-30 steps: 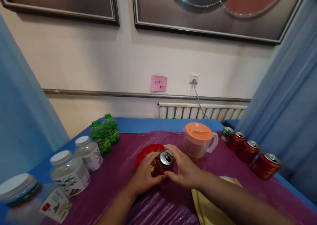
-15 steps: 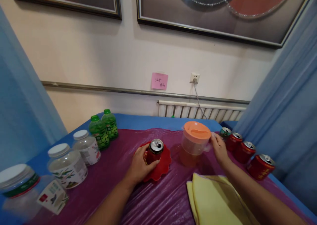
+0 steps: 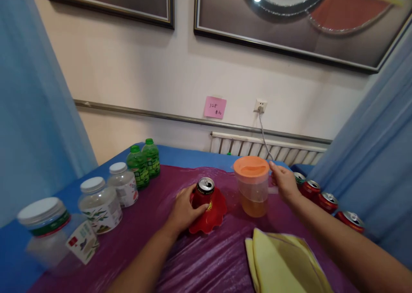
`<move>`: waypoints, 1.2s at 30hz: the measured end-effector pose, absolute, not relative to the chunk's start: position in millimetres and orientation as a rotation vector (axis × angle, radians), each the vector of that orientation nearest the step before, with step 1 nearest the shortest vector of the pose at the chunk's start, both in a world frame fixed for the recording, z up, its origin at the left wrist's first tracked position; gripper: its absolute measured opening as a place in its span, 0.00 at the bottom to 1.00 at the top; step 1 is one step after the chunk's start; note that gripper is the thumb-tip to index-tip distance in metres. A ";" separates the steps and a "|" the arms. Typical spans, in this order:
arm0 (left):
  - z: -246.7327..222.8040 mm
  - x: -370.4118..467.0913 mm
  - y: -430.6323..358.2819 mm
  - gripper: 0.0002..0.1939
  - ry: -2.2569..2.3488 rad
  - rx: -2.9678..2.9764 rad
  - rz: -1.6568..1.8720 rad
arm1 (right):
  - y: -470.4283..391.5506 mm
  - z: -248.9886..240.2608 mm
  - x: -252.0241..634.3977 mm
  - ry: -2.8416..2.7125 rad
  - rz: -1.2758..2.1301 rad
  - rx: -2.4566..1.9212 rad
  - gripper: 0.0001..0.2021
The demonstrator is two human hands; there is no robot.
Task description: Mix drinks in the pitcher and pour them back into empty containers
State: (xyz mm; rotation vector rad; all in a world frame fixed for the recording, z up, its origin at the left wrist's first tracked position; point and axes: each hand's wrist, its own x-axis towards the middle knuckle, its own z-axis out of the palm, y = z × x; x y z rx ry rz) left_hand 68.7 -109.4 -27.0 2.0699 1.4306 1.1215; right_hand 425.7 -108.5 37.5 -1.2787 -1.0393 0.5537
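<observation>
The can (image 3: 203, 195) is held by the left hand (image 3: 186, 209): its left and near sides are wrapped by bent fingers, the thumb being laid across its near face. Farther right, the jug (image 3: 252, 198) is gripped at its right side by the right hand (image 3: 285, 181), whose fingers are curled around a mostly covered handle. Whether the can and the jug are resting or slightly raised cannot be fairly judged from this angle.

The can is red and upright, with a dark band below an opened silver top; in the middle of the scene, it is seen over a scalloped red dish (image 3: 217, 218). The jug is part-filled with amber liquid and topped by an orange lid (image 3: 251, 167).

On the near right, a folded yellow cloth (image 3: 283, 263) is laid on the purple sheet (image 3: 199, 263) by which the blue tabletop (image 3: 186, 156) is partly covered. Four more cans (image 3: 328, 202) are lined up on the right, their lower parts hidden by the right forearm (image 3: 347, 237). On the left, three white-lidded jars (image 3: 104, 218) are set in a row, with two green bottles (image 3: 138, 168) beyond.
</observation>
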 end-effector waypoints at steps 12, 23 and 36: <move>-21.8 68.1 -119.4 0.35 1.463 2.132 1.040 | -109.9 110.3 409.9 -1.522 0.383 -1.422 0.31; -21.0 70.7 -123.5 0.36 1.387 2.160 0.998 | -105.5 127.7 388.0 -1.678 0.332 -1.457 0.32; -21.4 70.5 -124.5 0.37 1.369 2.162 0.980 | -100.5 128.9 370.8 -1.841 0.218 -1.461 0.33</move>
